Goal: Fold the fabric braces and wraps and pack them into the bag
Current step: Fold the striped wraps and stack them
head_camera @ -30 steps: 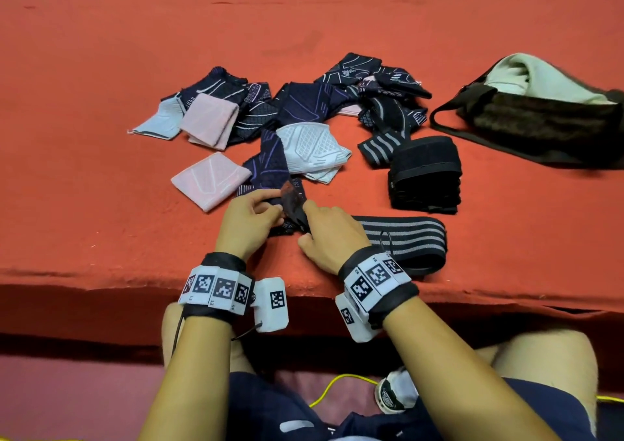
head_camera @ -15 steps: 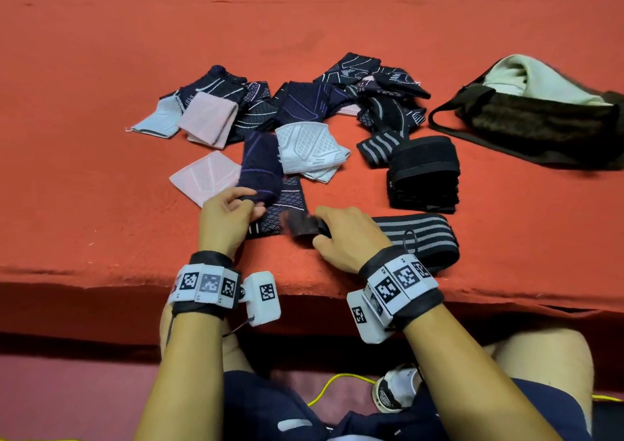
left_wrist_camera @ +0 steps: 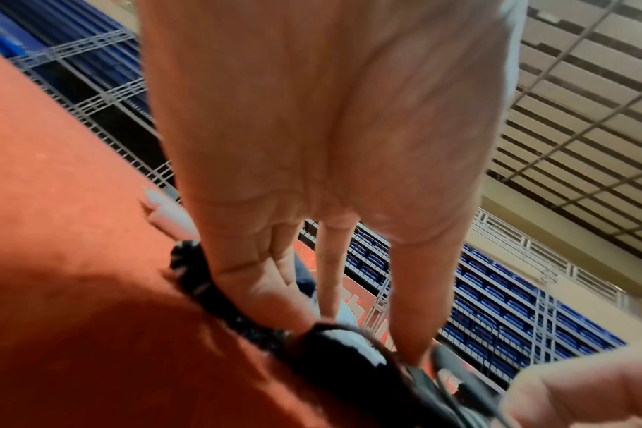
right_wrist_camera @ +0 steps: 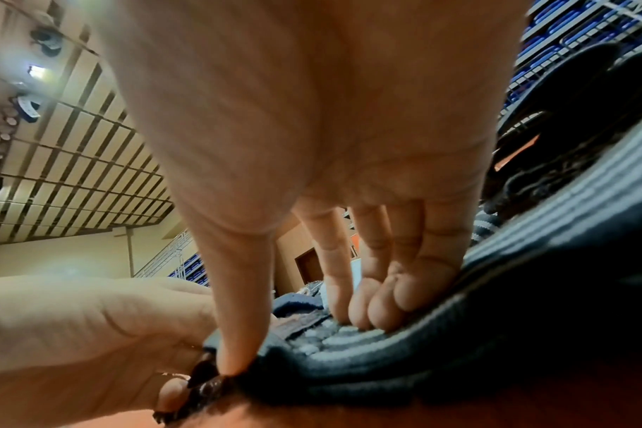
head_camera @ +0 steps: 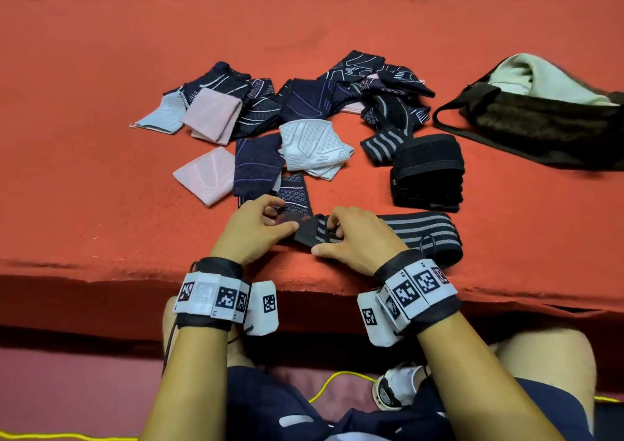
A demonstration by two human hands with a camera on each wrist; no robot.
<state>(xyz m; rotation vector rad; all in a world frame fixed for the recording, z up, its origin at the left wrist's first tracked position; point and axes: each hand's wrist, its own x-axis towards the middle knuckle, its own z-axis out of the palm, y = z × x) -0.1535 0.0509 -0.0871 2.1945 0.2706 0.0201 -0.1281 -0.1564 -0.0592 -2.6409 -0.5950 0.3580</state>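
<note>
Fingers (right_wrist_camera: 378, 307) of both hands pinch striped wrap (head_camera: 418, 229) end.

Striped wrap (head_camera: 418, 234) flat nr table edge.

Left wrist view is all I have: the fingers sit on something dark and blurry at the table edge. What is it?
Observer: A wrap, black with grey stripes, lying along the near edge of the table. The left hand pinches its dark end tab.
Operator: Is the other hand on it?
Observer: Yes. The right hand grips the same end, its fingertips on the stripes and its thumb at the edge.
Operator: Where is the bag?
Observer: The bag lies at the far right of the table, open, with a pale lining showing, apart from the wrap.
</note>
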